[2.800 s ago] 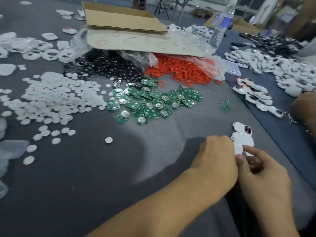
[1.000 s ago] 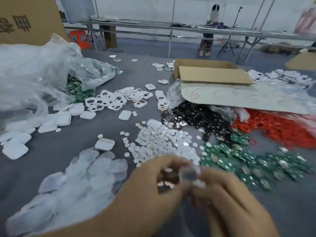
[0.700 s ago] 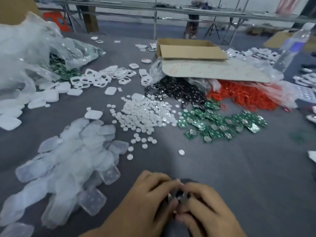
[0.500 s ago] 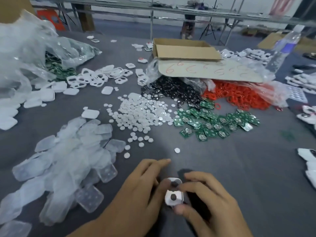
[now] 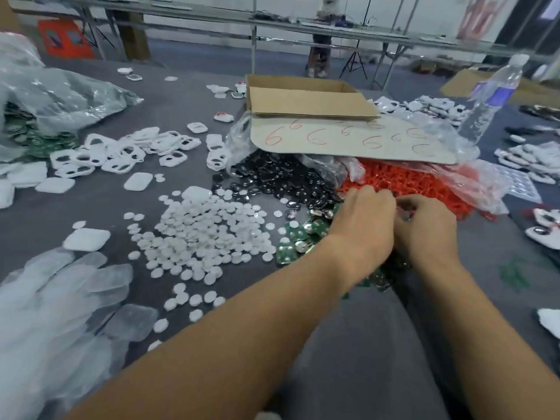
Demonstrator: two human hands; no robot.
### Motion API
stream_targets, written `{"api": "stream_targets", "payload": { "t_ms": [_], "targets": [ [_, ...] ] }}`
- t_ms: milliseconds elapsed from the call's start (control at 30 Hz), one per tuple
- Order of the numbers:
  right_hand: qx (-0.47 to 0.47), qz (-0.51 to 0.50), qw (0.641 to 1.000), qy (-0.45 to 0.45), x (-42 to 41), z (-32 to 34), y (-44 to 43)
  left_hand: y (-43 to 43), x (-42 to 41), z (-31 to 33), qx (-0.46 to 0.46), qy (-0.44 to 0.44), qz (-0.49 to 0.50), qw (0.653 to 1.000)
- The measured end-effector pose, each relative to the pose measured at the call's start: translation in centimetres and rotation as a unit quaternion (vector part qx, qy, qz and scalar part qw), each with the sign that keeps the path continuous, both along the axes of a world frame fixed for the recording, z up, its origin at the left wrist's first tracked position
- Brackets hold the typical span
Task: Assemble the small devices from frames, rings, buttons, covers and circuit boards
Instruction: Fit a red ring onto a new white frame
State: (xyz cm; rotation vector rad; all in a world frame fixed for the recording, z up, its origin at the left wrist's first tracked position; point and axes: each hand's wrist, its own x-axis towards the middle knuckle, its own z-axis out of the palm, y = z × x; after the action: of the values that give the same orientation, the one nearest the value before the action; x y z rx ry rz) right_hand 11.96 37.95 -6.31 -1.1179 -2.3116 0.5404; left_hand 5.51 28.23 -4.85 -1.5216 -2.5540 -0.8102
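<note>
Grey tabletop bears circuit boards partly hidden by left hand, right hand.

red rings, grn boards, wht buttons

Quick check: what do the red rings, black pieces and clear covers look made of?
Red rings: probably moulded plastic or rubber, matte, uniform colour. Black pieces: glossy, sharp white highlights; plastic or coated metal, cannot tell. Clear covers: frosted translucent plastic, grey table showing through.
</note>
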Motion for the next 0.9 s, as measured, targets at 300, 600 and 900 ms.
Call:
{"api": "stream_targets", "payload": {
  "t_ms": [300,600,900],
  "targets": [
    [-0.013,-0.018,0.994,-0.111,-2.9,-1.2,4.1,5.6,-3.1,-1.5,-0.077,0.018,0.007,0.997],
    [-0.230,0.158,0.954,0.108,1.1,3.8,-0.1,-0.6,-2.9,-0.6,0.178,-0.297,-0.011,0.938],
    [-0.106,0.237,0.963,0.068,6.0,2.0,-11.1,-15.3,2.7,-0.9,0.204,-0.353,0.032,0.912]
  ]
}}
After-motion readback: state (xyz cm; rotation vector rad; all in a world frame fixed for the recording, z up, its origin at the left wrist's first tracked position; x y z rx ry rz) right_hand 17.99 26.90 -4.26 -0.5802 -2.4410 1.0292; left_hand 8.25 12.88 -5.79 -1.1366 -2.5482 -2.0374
